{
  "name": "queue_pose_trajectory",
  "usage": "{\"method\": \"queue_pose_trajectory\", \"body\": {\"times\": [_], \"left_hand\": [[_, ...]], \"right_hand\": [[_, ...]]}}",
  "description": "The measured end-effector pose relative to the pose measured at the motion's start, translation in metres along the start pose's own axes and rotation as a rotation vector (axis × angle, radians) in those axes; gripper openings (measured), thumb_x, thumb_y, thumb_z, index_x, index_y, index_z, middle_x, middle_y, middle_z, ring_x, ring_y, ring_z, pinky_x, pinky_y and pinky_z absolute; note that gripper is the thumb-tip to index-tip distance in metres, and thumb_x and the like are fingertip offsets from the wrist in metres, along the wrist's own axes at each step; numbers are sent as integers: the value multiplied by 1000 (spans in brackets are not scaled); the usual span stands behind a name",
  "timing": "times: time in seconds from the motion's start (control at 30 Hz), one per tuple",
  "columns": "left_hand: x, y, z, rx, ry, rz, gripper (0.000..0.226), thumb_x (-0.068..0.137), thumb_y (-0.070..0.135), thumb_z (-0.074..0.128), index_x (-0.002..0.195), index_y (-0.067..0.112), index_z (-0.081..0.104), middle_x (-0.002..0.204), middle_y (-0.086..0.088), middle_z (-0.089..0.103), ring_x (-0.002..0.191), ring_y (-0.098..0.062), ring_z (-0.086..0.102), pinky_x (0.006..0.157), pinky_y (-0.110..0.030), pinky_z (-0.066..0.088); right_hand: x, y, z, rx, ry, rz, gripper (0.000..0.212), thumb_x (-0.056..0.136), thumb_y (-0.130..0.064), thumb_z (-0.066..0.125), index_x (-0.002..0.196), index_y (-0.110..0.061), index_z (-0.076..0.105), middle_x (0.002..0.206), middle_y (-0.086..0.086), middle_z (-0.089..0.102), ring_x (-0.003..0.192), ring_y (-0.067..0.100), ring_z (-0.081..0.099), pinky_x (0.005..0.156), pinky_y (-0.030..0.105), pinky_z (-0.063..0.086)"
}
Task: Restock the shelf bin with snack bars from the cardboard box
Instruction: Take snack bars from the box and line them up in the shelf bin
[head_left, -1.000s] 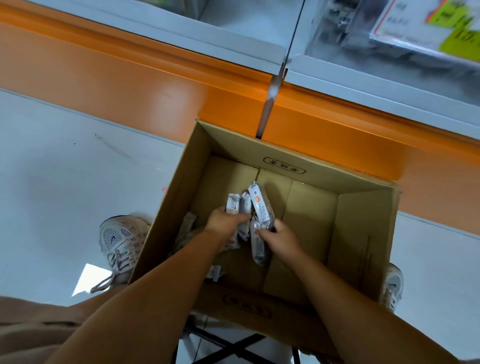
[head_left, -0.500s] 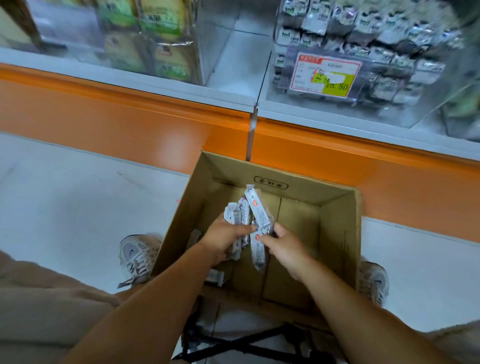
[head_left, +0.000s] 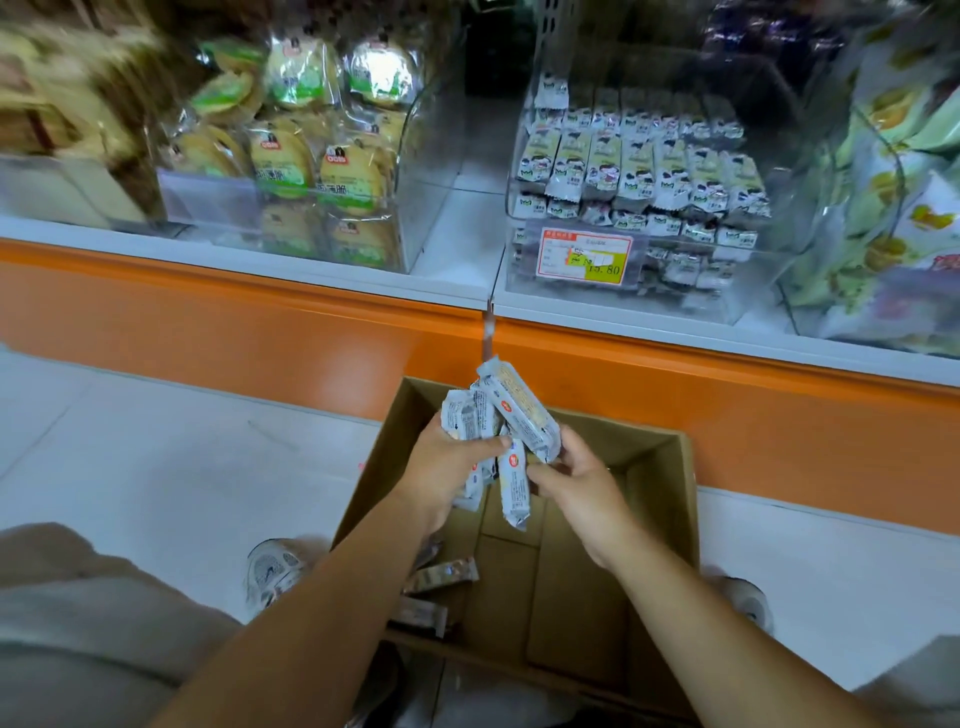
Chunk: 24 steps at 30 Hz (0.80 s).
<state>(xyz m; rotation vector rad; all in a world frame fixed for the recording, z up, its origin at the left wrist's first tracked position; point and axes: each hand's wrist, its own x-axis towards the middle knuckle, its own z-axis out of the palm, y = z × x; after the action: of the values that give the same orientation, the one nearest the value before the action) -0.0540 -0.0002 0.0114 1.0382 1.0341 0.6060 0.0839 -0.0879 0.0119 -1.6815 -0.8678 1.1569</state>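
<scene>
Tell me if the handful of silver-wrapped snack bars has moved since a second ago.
Yes: upward. The silver-wrapped snack bars sat below the far rim of the brown cardboard box earlier; now the top bar pokes above it.

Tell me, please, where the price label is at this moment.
In the head view, the price label sits right of centre on the front wall of the clear shelf bin, above the orange ledge and beyond the cardboard box.
</scene>
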Motion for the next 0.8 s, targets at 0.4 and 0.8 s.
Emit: {"method": "queue_pose_trajectory", "body": {"times": [0.4,0.8], "left_hand": [[1,29,-1,106,-57,44,44,79,6,79,119,15,64,110,-2,75,102,-21,71,89,-43,57],[-22,162,2,274,-84,243,29,78,8,80,103,16,68,89,-3,77,82,-18,72,65,-32,54]], "right_hand": [[-3,-23,-7,122,28,-4,30,89,-31,65,117,-39,59,116,-10,67,102,7,66,87,35,57],[-2,-121,-48,227,-89,-103,24,97,-18,51,120,-13,57,108,11,72,103,29,68,94,51,51]]}}
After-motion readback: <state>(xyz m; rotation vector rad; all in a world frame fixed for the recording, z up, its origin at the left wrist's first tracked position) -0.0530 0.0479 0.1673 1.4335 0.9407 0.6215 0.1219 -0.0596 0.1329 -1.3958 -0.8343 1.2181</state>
